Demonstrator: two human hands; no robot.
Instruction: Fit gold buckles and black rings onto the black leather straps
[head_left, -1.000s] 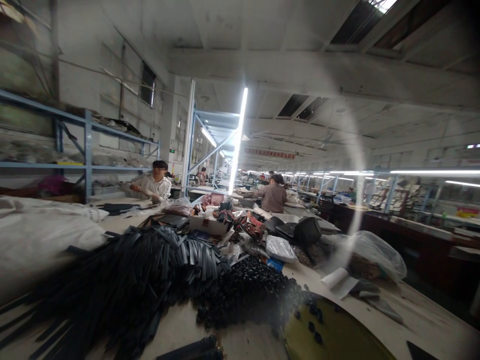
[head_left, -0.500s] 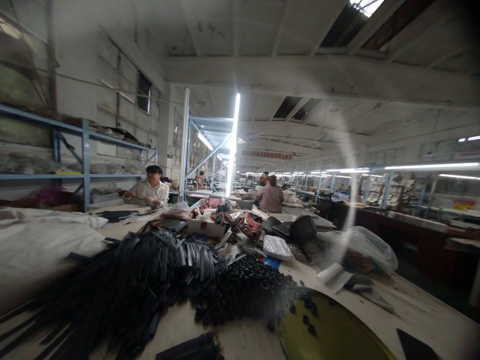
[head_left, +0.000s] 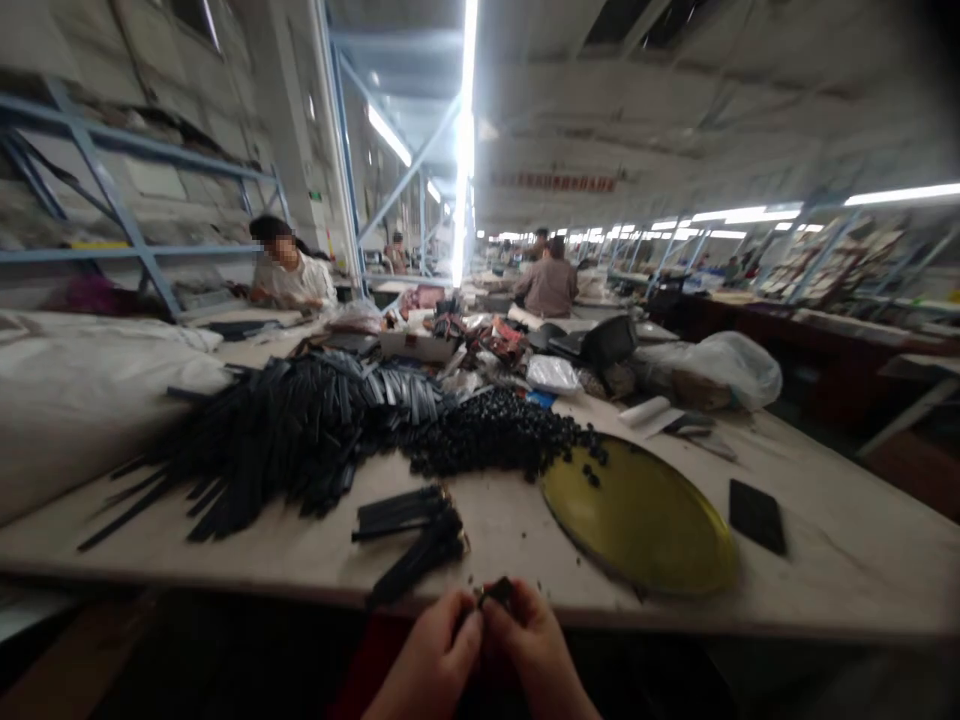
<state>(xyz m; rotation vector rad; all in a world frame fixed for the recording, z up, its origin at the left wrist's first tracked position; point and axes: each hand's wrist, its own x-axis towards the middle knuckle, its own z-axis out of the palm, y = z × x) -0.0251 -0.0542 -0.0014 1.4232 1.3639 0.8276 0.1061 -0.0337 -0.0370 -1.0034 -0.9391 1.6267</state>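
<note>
Low in the middle, both of my hands meet at the table's front edge. My right hand (head_left: 531, 638) is closed, its fingers pinching a small dark piece (head_left: 497, 592) with a flat black face. My left hand (head_left: 436, 648) is closed too, its fingertips against the left side of that piece; its exact kind is too blurred to tell. Just beyond my hands lie bundles of black straps (head_left: 424, 535) with goldish ends. Farther back is a large heap of black strips (head_left: 300, 420), beside a pile of small black loop-like pieces (head_left: 495, 430).
An oval yellow-green tray (head_left: 645, 530) lies right of centre on the table (head_left: 847, 570), a few black pieces on it. Beyond are a black flat piece (head_left: 757, 515), plastic bags (head_left: 739, 368) and a white sack (head_left: 97, 390). A co-worker (head_left: 291, 270) sits at the back left.
The view has tilted downward, so more of the table's front shows. Both my hands, out of sight before, are now in view with the small dark piece.
</note>
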